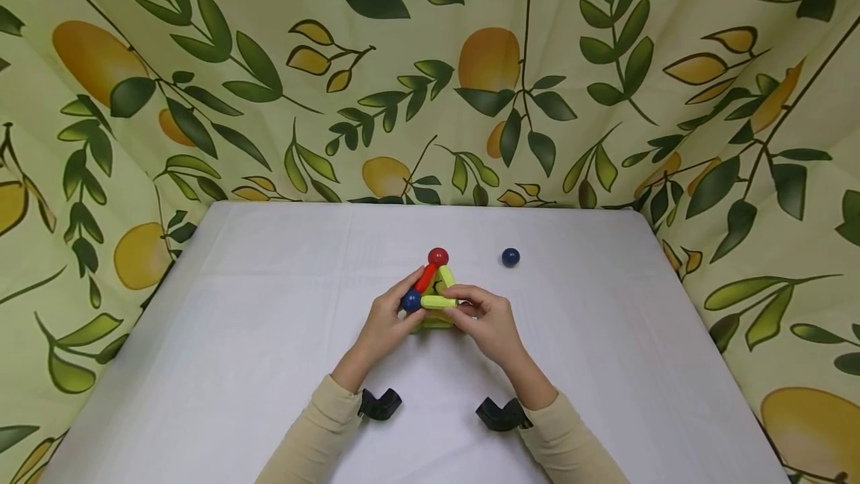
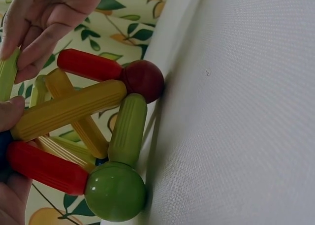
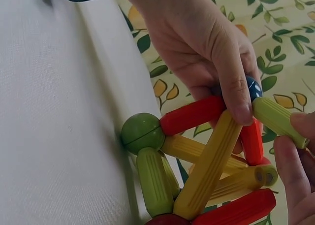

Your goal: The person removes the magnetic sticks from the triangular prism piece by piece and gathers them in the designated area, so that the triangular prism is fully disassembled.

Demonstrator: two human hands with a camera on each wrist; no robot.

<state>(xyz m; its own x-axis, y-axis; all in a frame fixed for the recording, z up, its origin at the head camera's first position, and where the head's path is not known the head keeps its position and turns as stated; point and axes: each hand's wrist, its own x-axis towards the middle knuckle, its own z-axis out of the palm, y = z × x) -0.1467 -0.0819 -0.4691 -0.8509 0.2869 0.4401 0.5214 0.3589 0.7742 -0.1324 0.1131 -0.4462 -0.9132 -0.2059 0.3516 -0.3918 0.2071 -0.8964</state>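
A structure of magnetic rods and balls stands at mid-table. My left hand [image 1: 386, 316] grips the blue ball [image 1: 411, 300] at its upper left corner, thumb in front. My right hand [image 1: 489, 320] pinches the right end of a light green rod [image 1: 438, 302] between thumb and fingers; its left end meets the blue ball. A red rod [image 1: 425, 278] runs from that ball to a red ball [image 1: 438, 256] farther back. Lower down, a green ball [image 2: 115, 191] and a dark red ball [image 2: 143, 80] are joined by a green rod [image 2: 128, 129]. Yellow rods [image 3: 209, 166] slant through the frame.
A loose dark blue ball [image 1: 510, 257] lies behind and right of the structure on the white tabletop [image 1: 235, 320]. A leaf-and-fruit patterned cloth [image 1: 416, 95] hangs behind and at both sides. Black wrist mounts [image 1: 502, 415] sit on both forearms.
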